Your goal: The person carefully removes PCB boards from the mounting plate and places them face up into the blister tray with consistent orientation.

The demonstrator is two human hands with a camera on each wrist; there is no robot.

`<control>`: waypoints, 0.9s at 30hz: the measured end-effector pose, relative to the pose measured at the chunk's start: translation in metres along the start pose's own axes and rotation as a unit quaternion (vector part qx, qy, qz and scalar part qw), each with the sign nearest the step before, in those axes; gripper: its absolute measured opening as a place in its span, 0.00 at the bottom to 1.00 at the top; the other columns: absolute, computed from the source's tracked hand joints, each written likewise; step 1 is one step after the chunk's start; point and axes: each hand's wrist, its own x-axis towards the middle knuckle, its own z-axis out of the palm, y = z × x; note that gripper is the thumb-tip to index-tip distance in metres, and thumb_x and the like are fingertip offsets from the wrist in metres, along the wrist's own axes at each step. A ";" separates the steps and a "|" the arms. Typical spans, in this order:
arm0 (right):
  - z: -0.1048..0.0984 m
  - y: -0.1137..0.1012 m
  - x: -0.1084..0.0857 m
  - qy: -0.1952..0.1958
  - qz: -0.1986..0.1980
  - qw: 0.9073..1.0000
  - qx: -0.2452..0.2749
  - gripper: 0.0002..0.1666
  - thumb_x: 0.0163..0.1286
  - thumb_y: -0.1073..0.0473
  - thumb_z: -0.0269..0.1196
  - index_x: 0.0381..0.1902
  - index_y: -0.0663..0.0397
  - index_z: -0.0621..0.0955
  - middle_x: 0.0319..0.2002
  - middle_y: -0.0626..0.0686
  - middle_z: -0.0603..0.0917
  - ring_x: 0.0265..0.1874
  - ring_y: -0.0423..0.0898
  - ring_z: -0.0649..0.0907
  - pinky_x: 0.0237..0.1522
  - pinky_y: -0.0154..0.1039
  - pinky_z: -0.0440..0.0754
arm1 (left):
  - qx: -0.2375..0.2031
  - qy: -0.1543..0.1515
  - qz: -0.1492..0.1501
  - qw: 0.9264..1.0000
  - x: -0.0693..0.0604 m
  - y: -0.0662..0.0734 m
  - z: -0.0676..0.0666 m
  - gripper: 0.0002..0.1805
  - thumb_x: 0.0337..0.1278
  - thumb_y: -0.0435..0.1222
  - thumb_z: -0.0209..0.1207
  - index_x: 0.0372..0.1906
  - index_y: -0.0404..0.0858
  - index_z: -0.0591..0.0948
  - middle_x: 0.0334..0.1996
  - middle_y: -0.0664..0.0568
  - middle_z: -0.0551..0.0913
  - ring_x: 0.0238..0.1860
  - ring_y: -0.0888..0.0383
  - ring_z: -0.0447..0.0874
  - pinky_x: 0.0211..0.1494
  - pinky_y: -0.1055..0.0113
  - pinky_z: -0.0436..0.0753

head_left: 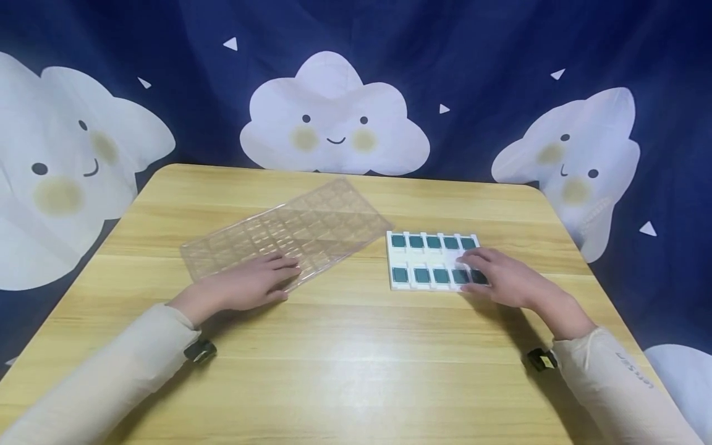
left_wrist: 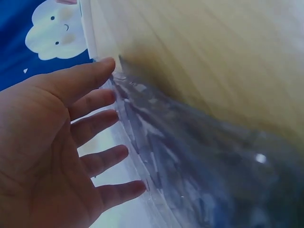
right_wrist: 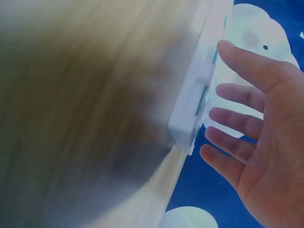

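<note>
A clear plastic tray (head_left: 328, 216) with rows of moulded pockets lies at a slant on the left of the table. Over its near edge is my left hand (head_left: 247, 284), palm down, fingers spread and relaxed. In the left wrist view those fingertips (left_wrist: 121, 154) are at the tray's edge; contact is hard to tell. To the right lies a white rectangular holder (head_left: 399, 258) bearing two rows of dark green square pieces (head_left: 433, 242). My right hand (head_left: 508, 278) hovers at its right end and hides part of it. The right wrist view shows loosely extended fingers (right_wrist: 232, 118) with nothing gripped.
Both trays rest on a light wood-grain table (head_left: 356, 358). Behind it hangs a dark blue cloth (head_left: 461, 49) printed with smiling white clouds and small triangles. The clear tray's right corner comes close to the white holder's upper left corner.
</note>
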 end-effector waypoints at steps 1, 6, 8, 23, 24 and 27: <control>0.000 -0.001 0.001 0.011 -0.011 1.000 -0.001 0.32 0.64 0.49 0.68 0.60 0.61 0.77 0.58 0.64 0.76 0.57 0.64 0.76 0.58 0.60 0.73 | 0.000 -0.003 -0.002 1.000 -0.002 0.000 -0.001 0.31 0.70 0.45 0.55 0.71 0.34 0.67 0.72 0.39 0.62 0.72 0.35 0.54 0.72 0.43 0.55; -0.002 -0.005 0.013 0.045 -0.045 0.998 -0.014 0.32 0.62 0.48 0.69 0.58 0.62 0.79 0.54 0.62 0.79 0.54 0.60 0.78 0.56 0.58 0.75 | -0.004 -0.002 -0.001 1.000 -0.012 -0.004 -0.005 0.30 0.68 0.42 0.57 0.69 0.32 0.69 0.70 0.38 0.64 0.70 0.34 0.57 0.71 0.42 0.58; -0.004 -0.008 0.018 0.039 -0.045 0.998 -0.017 0.32 0.63 0.46 0.69 0.58 0.61 0.78 0.55 0.61 0.79 0.55 0.59 0.78 0.56 0.57 0.75 | -0.003 0.002 0.003 1.000 -0.017 -0.006 -0.005 0.30 0.67 0.41 0.58 0.68 0.32 0.70 0.69 0.38 0.66 0.69 0.33 0.58 0.71 0.42 0.59; -0.007 -0.043 0.068 0.021 -0.055 0.998 0.004 0.42 0.67 0.35 0.59 0.71 0.52 0.68 0.65 0.58 0.71 0.65 0.57 0.70 0.64 0.56 0.68 | -0.026 0.059 -0.031 0.997 -0.036 -0.019 -0.001 0.36 0.65 0.51 0.58 0.70 0.35 0.68 0.70 0.35 0.63 0.70 0.33 0.56 0.70 0.38 0.56; -0.006 -0.045 0.072 0.021 -0.058 0.998 0.005 0.42 0.67 0.34 0.59 0.71 0.51 0.68 0.65 0.58 0.71 0.65 0.57 0.69 0.65 0.56 0.68 | -0.028 0.062 -0.035 0.997 -0.037 -0.019 -0.001 0.36 0.65 0.52 0.58 0.70 0.35 0.68 0.70 0.35 0.63 0.70 0.33 0.56 0.70 0.38 0.56; -0.004 -0.053 0.083 0.021 -0.071 0.997 0.007 0.43 0.67 0.35 0.60 0.72 0.51 0.67 0.65 0.58 0.70 0.65 0.57 0.68 0.65 0.55 0.67 | -0.027 0.062 -0.052 0.996 -0.039 -0.020 -0.001 0.38 0.65 0.54 0.57 0.71 0.35 0.67 0.70 0.35 0.63 0.70 0.33 0.56 0.70 0.38 0.57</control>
